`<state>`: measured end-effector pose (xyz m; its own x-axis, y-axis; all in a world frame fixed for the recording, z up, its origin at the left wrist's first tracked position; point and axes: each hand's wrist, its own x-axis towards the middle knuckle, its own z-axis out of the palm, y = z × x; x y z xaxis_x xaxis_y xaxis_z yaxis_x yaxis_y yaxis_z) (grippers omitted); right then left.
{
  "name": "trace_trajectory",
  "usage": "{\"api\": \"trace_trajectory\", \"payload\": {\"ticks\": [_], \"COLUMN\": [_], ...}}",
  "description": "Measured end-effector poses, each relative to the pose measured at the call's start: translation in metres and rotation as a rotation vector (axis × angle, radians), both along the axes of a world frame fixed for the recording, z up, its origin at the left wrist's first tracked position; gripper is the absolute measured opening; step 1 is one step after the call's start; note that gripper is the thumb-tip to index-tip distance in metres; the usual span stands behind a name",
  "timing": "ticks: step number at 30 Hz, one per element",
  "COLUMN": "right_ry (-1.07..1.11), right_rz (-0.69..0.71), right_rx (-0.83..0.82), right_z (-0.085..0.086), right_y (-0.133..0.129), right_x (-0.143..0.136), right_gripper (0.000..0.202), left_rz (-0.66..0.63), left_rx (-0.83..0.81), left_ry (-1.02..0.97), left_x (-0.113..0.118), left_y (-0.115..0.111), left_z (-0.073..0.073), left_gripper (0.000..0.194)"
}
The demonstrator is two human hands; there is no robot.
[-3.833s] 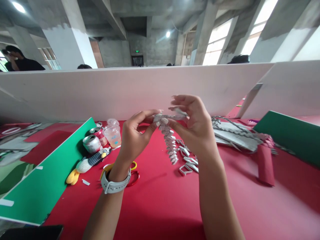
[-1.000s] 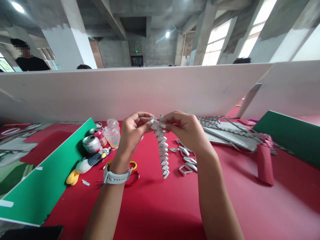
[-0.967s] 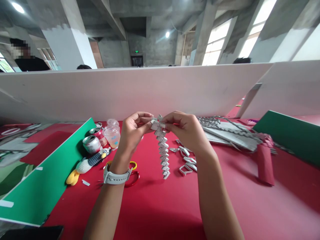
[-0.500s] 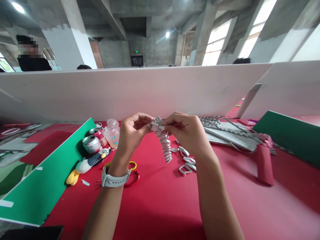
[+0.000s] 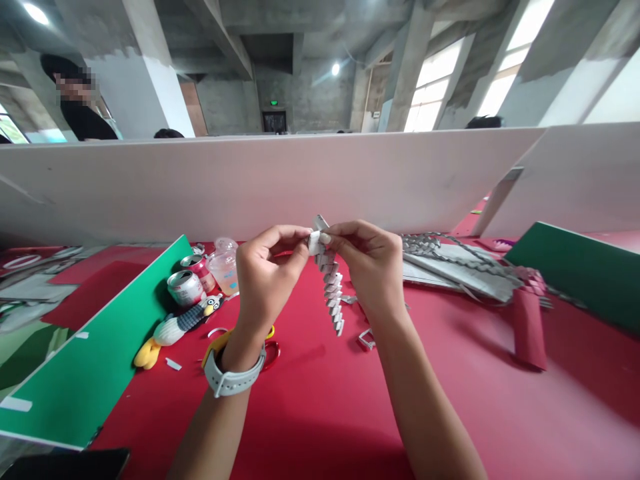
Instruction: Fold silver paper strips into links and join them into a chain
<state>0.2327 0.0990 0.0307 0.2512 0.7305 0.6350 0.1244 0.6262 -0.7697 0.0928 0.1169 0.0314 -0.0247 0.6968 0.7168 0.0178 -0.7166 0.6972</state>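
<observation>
A zigzag chain of folded paper links (image 5: 332,287) hangs over the red table from between my hands. My left hand (image 5: 270,267) pinches the top end of it between thumb and fingers. From the other side, my right hand (image 5: 373,257) grips the same end, its fingertips nearly meeting the left ones. One paper strip end (image 5: 321,222) sticks up above the fingers. Below, a loose folded paper link (image 5: 367,340) lies on the table beside my right forearm, which hides others. Scissors (image 5: 271,355) with red and yellow handles lie partly behind my left wrist.
Left of my hands are two drink cans (image 5: 186,288), a clear plastic bottle (image 5: 225,270) and a bird-like plush toy (image 5: 177,330) by a green divider (image 5: 95,347). Right are braided strips (image 5: 425,245), stacked papers (image 5: 463,270) and a red wrapped object (image 5: 529,327). A white panel (image 5: 270,187) stands behind.
Both hands have risen slightly and turned the top of the paper chain, so a strip end now points up. My right forearm has moved left, covering more loose links.
</observation>
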Motion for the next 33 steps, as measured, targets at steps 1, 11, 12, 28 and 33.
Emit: {"api": "trace_trajectory", "payload": {"ticks": [1, 11, 12, 28, 33], "right_ry": [0.017, 0.285, 0.302, -0.135, -0.105], "right_rz": [0.006, 0.045, 0.051, 0.074, -0.041], "right_rx": [0.009, 0.034, 0.028, 0.001, -0.094], "right_z": [0.000, -0.003, -0.004, 0.009, 0.009], "right_y": [0.001, 0.004, 0.005, -0.003, -0.004], "right_x": [0.000, -0.010, -0.011, 0.021, 0.011], "right_gripper": [0.005, 0.012, 0.013, 0.017, 0.022], "left_rz": [0.001, -0.071, -0.059, -0.111, -0.164], "left_rx": [0.019, 0.086, 0.108, 0.229, 0.132], "left_ry": [0.000, 0.047, 0.061, 0.328, 0.342], "left_x": [-0.001, 0.000, 0.000, -0.020, -0.018], "left_y": [-0.001, 0.003, 0.002, 0.020, 0.022], "left_z": [0.001, 0.000, 0.000, -0.004, -0.006], "left_gripper": [0.009, 0.006, 0.005, 0.010, 0.014]}}
